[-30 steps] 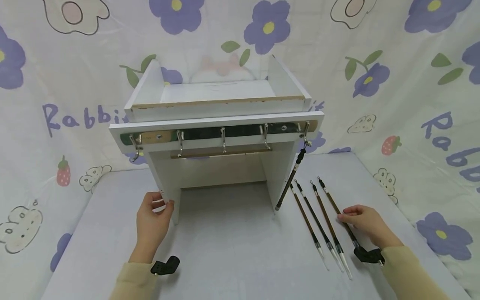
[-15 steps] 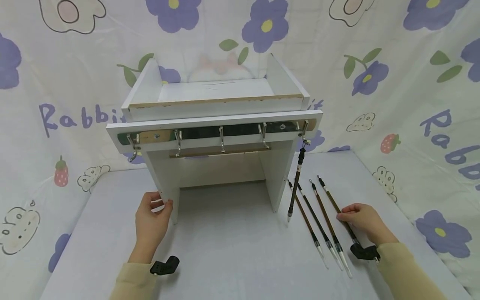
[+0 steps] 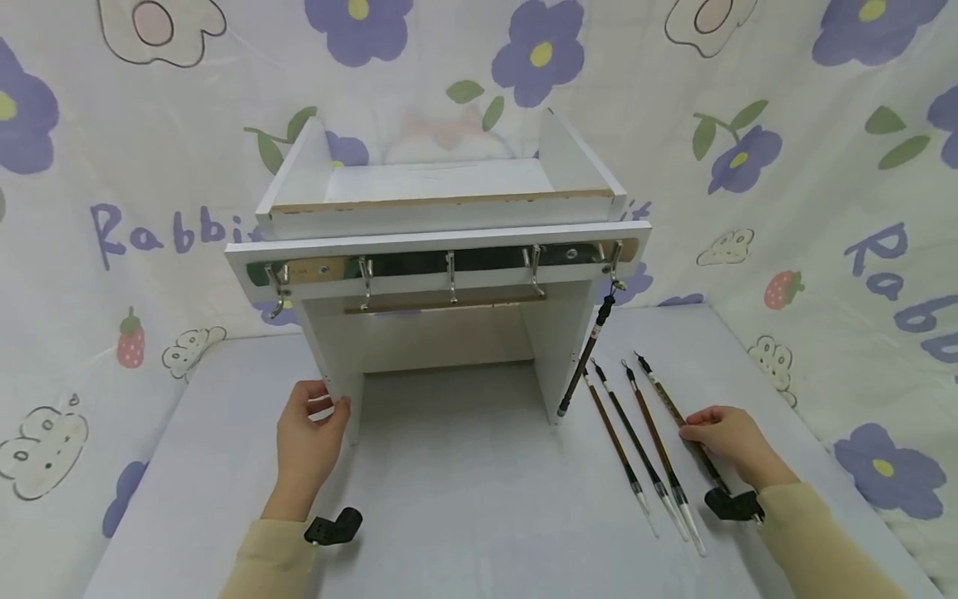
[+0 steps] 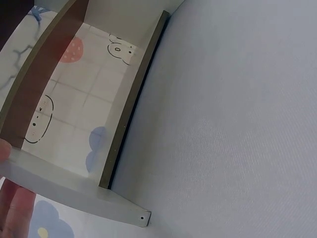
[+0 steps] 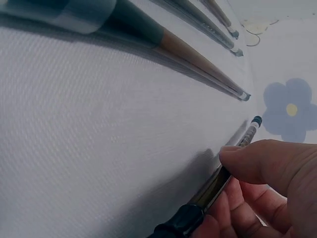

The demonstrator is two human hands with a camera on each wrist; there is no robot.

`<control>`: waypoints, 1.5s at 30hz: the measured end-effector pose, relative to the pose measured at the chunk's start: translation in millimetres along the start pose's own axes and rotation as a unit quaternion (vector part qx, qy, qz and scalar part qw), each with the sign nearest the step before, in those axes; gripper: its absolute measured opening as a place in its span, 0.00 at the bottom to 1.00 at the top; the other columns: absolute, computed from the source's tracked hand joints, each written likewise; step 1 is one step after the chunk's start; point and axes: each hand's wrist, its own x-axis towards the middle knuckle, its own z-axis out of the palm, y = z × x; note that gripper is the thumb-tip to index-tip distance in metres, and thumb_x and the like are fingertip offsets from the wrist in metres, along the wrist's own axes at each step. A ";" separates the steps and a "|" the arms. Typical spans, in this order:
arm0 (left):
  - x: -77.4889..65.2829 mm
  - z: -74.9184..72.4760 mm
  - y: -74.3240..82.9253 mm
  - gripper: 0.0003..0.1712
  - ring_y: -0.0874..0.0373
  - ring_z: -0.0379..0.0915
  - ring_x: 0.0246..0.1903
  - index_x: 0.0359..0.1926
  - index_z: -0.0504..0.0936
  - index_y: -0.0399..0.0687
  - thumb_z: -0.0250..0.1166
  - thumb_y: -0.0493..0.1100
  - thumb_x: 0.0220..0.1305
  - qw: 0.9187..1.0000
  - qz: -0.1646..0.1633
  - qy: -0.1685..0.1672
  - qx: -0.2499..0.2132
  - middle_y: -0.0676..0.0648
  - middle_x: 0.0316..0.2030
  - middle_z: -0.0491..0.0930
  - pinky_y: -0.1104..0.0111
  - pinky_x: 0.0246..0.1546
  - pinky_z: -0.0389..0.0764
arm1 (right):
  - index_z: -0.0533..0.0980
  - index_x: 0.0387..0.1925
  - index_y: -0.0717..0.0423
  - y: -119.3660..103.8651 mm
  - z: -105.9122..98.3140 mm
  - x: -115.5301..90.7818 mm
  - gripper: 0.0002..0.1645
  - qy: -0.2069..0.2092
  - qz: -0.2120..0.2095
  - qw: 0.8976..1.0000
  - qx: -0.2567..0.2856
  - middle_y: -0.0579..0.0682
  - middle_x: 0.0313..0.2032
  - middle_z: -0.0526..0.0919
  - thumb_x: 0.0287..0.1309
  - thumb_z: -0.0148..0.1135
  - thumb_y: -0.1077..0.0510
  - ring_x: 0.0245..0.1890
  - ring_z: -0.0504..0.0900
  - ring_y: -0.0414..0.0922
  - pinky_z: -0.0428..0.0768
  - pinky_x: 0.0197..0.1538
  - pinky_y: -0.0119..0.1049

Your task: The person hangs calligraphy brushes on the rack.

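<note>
A white wooden rack with a strip of metal hooks along its front stands on the table. My left hand grips the front edge of its left side panel, thumb on one face and fingers on the other. From the rightmost hook a dark calligraphy brush hangs by its loop, tilted. To the right, my right hand pinches the shaft of another calligraphy brush between thumb and fingers. Its lower end is hidden behind the wrist camera in the head view.
Several calligraphy brushes lie side by side on the white tablecloth, between the rack and my right hand. The other hooks carry nothing. A patterned cloth hangs behind.
The hanging brush swings: it leaned left, came nearly upright, and leans left again. My left hand keeps its grip on the panel, and my right hand still holds the same brush.
</note>
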 end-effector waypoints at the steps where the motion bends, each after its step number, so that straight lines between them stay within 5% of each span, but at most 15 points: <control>1: 0.1 0.8 -0.2 0.14 0.54 0.77 0.44 0.48 0.74 0.48 0.65 0.43 0.64 1.000 0.000 -0.001 0.000 0.49 0.47 0.77 0.71 0.37 0.81 | 0.76 0.43 0.66 0.4 -0.8 -0.6 0.21 -0.001 0.002 1.000 -0.001 0.56 0.38 0.79 0.56 0.68 0.52 0.34 0.74 0.50 0.73 0.33 0.37; 22: -0.5 1.1 0.5 0.14 0.54 0.78 0.44 0.48 0.75 0.47 0.65 0.43 0.63 1.000 0.008 0.006 -0.001 0.48 0.45 0.78 0.79 0.35 0.78 | 0.74 0.55 0.64 -59.3 -31.2 -43.8 0.31 0.069 -0.108 0.992 0.017 0.59 0.44 0.81 0.66 0.56 0.42 0.40 0.79 0.47 0.77 0.39 0.35; 28: -0.4 1.8 -0.4 0.13 0.55 0.77 0.44 0.47 0.74 0.47 0.65 0.42 0.63 1.000 0.007 0.005 0.001 0.49 0.46 0.77 0.79 0.35 0.78 | 0.72 0.59 0.62 -75.0 -35.3 -54.5 0.32 0.078 -0.138 0.986 0.046 0.60 0.49 0.80 0.67 0.55 0.41 0.43 0.79 0.42 0.76 0.49 0.46; 35: 0.0 1.5 -0.5 0.13 0.55 0.77 0.45 0.48 0.74 0.47 0.65 0.43 0.64 1.000 0.008 0.001 0.003 0.49 0.47 0.77 0.79 0.36 0.78 | 0.73 0.56 0.61 -89.3 -38.0 -63.8 0.27 0.071 -0.170 0.980 0.077 0.53 0.45 0.81 0.67 0.56 0.43 0.43 0.81 0.38 0.75 0.48 0.26; 45: 0.6 1.9 -1.1 0.13 0.55 0.77 0.45 0.47 0.74 0.47 0.65 0.43 0.64 1.000 0.002 0.002 0.004 0.49 0.47 0.77 0.79 0.36 0.78 | 0.75 0.52 0.60 -101.8 -37.1 -73.5 0.19 0.043 -0.242 0.958 0.149 0.51 0.44 0.83 0.67 0.58 0.52 0.43 0.83 0.39 0.75 0.49 0.20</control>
